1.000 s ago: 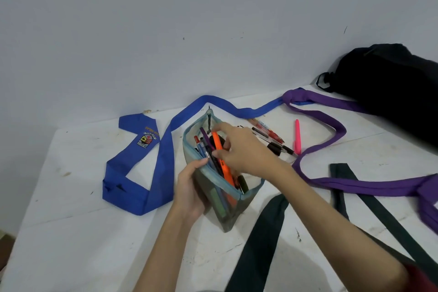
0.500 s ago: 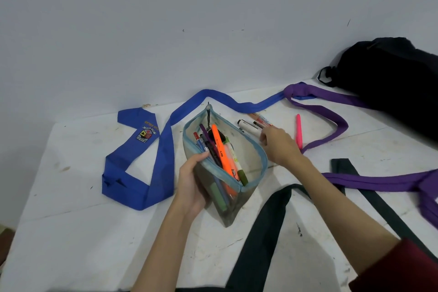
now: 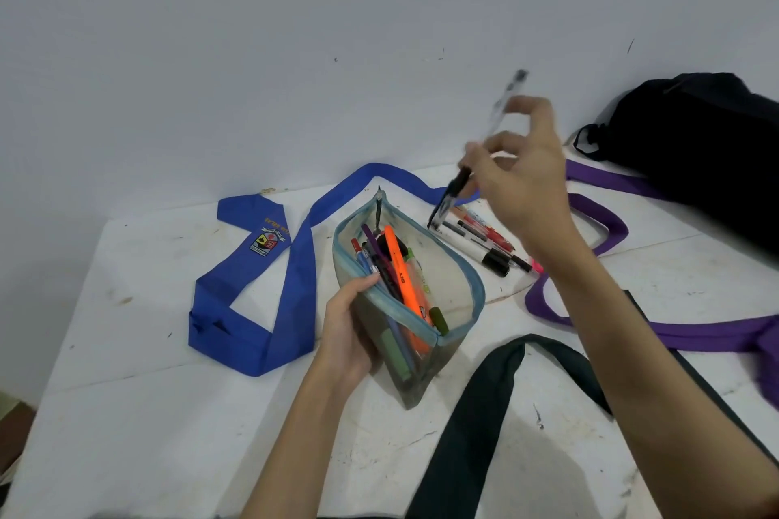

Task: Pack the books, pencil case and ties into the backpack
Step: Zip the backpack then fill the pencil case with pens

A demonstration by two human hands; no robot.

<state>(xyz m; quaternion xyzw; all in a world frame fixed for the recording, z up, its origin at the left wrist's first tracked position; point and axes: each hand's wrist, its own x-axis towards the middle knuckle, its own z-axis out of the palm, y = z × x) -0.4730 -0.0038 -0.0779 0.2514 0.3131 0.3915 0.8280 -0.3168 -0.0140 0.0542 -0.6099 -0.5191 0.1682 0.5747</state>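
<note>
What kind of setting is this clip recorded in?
Probably a plain room at home or school: a scuffed white table against a bare wall, strewn with school ties, loose pens and a black backpack.

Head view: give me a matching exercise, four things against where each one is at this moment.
Things:
1. pencil case
2. clear pen
3. blue tie
4. black backpack

Places:
A. far right, against the wall
B. lifted off the table in the right hand
C. flat on the table, left of the case
D. held open by the left hand

Pairs: 1-D, 2-B, 3-C, 4-A
</note>
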